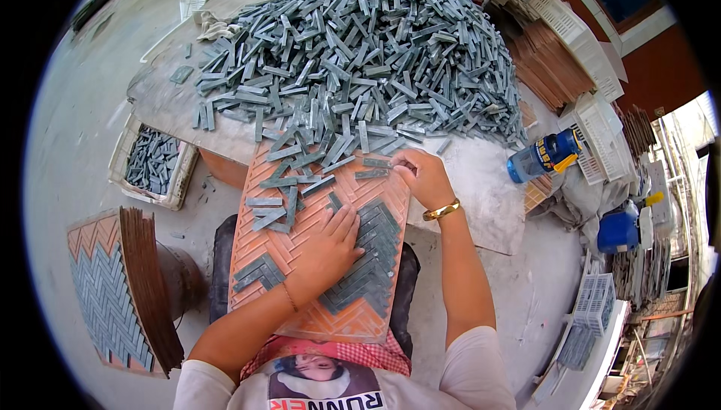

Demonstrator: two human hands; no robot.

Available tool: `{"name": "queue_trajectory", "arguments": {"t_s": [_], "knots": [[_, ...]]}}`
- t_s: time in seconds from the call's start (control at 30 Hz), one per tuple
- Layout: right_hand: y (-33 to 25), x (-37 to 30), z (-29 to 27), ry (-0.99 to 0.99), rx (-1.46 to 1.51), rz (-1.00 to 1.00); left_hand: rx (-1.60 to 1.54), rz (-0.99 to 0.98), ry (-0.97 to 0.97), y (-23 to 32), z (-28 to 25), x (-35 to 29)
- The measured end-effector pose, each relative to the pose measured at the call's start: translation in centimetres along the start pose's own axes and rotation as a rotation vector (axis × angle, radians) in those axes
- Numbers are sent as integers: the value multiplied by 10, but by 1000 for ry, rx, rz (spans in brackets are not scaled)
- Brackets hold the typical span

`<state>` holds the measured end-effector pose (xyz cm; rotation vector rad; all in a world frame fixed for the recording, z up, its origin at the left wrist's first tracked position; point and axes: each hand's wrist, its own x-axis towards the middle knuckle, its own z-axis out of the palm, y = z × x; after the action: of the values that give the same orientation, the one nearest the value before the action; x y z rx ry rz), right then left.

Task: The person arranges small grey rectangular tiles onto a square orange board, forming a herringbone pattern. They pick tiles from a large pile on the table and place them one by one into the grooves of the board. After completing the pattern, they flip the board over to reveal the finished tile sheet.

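An orange herringbone-grooved tray (259, 267) rests across my lap. Narrow grey-green stone strips (375, 230) fill a zigzag area on its right side, and a smaller patch (259, 271) sits at its left. My left hand (334, 241) lies palm down over the tray's middle, fingers stretched out. Beyond its fingertips is a single dark strip (335, 201). At the tray's upper right corner, my right hand (422, 177) has its fingers bent together at the end of a loose stone strip (374, 162). Other loose strips (285, 192) lie crisscross on the tray's upper left.
A large heap of strips (360, 57) covers the table (488, 207) ahead. A blue bottle (544, 155) stands at right near white crates (597, 140). Left are a crate of strips (116, 158) and stacked trays (143, 282), the outermost filled. A blue jug (619, 230) is farther right.
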<state>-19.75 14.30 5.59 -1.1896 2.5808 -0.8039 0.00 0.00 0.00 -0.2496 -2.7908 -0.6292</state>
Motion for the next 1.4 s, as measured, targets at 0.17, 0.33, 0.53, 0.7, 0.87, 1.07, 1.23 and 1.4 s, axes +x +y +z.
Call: {"name": "queue_trajectory", "arguments": {"t_s": [0.17, 0.33, 0.53, 0.7, 0.87, 1.07, 1.23, 1.4], "knots": [[2, 5, 33, 121, -139, -160, 93, -21, -82, 0, -1, 8], [-1, 10, 43, 224, -374, -243, 16, -5, 1, 9, -5, 20], [-1, -4, 40, 269, -267, -138, 26, -9, -59, 12, 10, 11], [-4, -40, 28, 172, 115, 221, 10, -27, -87, 17, 4, -1], [-6, -66, 37, 198, 179, 267, 1, -38, -46, 19, 5, 10], [-13, -68, 41, 195, 198, 262, -13, 0, -14, 13, 9, 27], [-11, -72, 44, 251, 25, 197, -21, -14, -51, 13, 11, 31], [-15, -63, 38, 202, -25, 261, -30, 7, 2, 18, 8, 48]]}}
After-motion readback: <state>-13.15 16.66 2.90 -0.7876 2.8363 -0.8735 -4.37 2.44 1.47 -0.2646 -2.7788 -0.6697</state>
